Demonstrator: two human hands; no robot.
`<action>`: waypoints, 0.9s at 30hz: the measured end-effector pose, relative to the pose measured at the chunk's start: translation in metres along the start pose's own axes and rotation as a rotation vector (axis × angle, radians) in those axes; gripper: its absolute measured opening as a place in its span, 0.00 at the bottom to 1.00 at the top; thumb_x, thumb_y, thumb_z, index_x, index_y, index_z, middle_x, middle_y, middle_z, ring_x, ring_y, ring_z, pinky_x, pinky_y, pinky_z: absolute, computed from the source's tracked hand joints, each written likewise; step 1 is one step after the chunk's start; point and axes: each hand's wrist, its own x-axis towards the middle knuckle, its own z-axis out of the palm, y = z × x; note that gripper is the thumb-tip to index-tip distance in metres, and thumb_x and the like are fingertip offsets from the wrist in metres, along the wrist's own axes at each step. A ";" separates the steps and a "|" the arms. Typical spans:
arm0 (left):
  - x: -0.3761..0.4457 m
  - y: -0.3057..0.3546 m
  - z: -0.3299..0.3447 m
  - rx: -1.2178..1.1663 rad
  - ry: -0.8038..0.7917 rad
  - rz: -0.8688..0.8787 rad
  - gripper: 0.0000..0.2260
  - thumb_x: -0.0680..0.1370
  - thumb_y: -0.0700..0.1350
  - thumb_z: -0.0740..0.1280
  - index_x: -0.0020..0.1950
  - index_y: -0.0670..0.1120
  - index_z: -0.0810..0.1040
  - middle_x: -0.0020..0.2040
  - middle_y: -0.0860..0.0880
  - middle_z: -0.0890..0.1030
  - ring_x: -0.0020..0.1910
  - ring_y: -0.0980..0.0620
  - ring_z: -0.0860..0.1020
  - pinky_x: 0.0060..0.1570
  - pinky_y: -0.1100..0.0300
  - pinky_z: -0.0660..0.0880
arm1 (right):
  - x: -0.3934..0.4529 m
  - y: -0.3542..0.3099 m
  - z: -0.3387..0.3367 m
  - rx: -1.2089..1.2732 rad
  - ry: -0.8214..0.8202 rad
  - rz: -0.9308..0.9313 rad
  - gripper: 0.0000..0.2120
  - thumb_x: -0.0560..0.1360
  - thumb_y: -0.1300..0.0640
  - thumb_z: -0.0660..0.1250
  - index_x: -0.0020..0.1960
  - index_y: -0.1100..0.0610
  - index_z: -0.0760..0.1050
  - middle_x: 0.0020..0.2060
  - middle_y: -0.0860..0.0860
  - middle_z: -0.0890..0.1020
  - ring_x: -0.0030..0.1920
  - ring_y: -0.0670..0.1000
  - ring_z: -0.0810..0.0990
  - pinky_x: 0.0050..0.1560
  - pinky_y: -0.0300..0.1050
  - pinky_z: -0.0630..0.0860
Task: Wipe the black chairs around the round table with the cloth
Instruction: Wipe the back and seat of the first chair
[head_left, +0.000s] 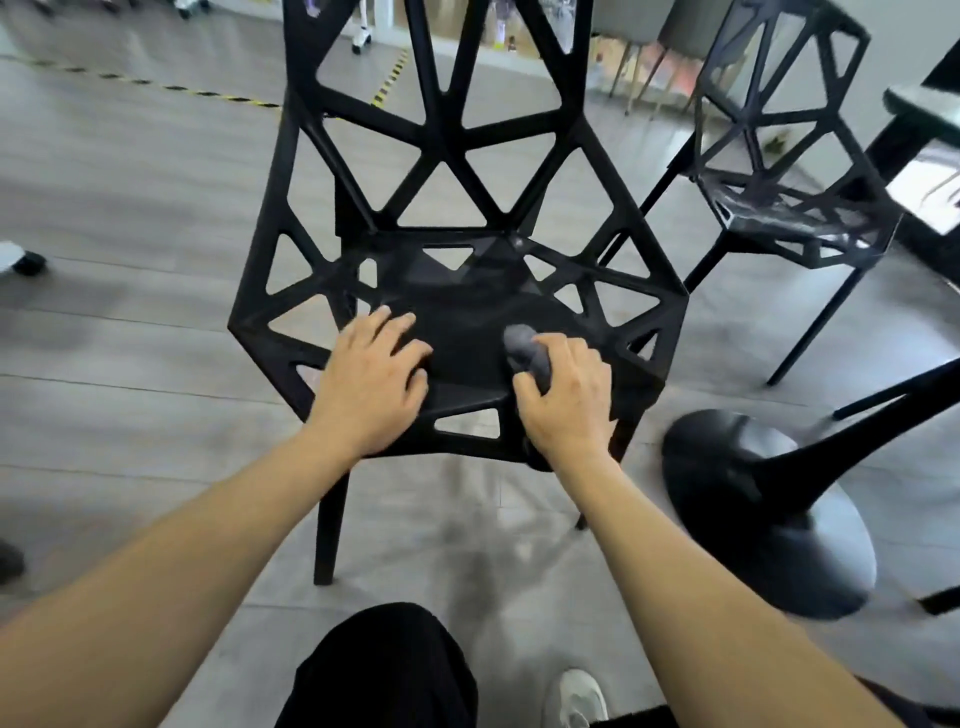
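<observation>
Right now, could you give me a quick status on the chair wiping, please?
Left hand flat on near chair seat. Right hand grips cloth on seat. Second chair untouched.

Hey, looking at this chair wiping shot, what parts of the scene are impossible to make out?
All in the head view:
- Cloth: mostly covered by the right hand gripping it; its full size is hidden.
- Round table: only its base and a bit of top show; the right edge cuts off the rest.
- Near chair: backrest top is cut off by the upper edge.
- Second chair: blurred, so dirt cannot be judged.
- Seat under the left hand: covered.
</observation>
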 end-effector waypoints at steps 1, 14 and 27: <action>0.003 0.010 0.006 -0.024 -0.042 0.035 0.20 0.79 0.52 0.55 0.62 0.46 0.81 0.68 0.42 0.77 0.68 0.38 0.72 0.68 0.43 0.67 | 0.003 -0.011 0.005 -0.006 -0.055 -0.109 0.18 0.70 0.47 0.61 0.54 0.55 0.76 0.46 0.52 0.78 0.45 0.57 0.75 0.48 0.53 0.70; 0.003 0.034 0.001 -0.096 -0.268 -0.167 0.26 0.83 0.58 0.48 0.76 0.50 0.70 0.75 0.47 0.70 0.75 0.45 0.66 0.75 0.48 0.61 | 0.091 0.021 -0.022 -0.086 -0.846 -0.175 0.32 0.76 0.44 0.65 0.78 0.43 0.58 0.73 0.49 0.66 0.69 0.59 0.68 0.68 0.55 0.66; 0.102 0.093 -0.179 -0.055 -0.492 -0.240 0.24 0.79 0.54 0.55 0.73 0.50 0.72 0.69 0.49 0.75 0.69 0.45 0.72 0.70 0.48 0.68 | 0.166 -0.012 -0.144 -0.024 -0.772 -0.072 0.30 0.69 0.55 0.74 0.69 0.46 0.71 0.58 0.51 0.77 0.53 0.58 0.75 0.54 0.54 0.75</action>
